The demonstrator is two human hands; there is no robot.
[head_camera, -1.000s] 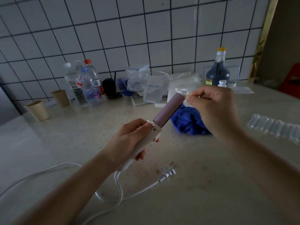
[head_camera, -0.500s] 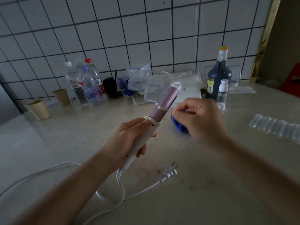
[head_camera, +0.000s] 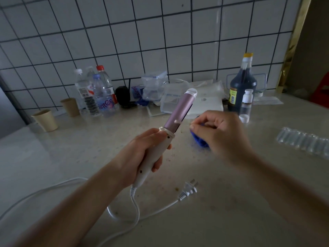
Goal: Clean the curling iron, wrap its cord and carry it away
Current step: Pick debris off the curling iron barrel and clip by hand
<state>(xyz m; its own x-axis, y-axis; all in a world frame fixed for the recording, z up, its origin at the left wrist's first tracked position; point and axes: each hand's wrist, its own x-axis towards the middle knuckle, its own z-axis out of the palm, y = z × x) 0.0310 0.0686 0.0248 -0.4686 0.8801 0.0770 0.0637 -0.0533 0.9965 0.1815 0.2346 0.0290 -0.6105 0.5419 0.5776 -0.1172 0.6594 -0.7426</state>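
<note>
1. Forearms are seen entering from the lower corners of the frame, both cut off by the bottom edge.
2. White cord (head_camera: 136,210) is looped on the countertop (head_camera: 231,220) at lower centre, one run being lost past the left edge; its plug (head_camera: 189,190) lies flat, just right of centre.
3. At the centre of the frame the curling iron (head_camera: 171,128) is held up clear of the countertop, tilted with its white-capped tip toward the upper right. Its white handle is wrapped by the left hand (head_camera: 142,157), with the thumb laid along the top near the collar and the fingers curled underneath.
4. Right of the pink barrel, close to it but apart, the right hand (head_camera: 219,134) is held with fingers curled and thumb tip drawn against the forefinger. It is smeared by motion.
5. A blue cloth (head_camera: 200,140) is mostly hidden beneath that hand; whether it is pinched cannot be told.
6. Farther back, along the tiled wall (head_camera: 124,32), water bottles (head_camera: 97,93), two paper cups (head_camera: 46,120), clear plastic packaging (head_camera: 160,93) and a dark bottle (head_camera: 242,86) are ranged. The labels cannot be read.
</note>
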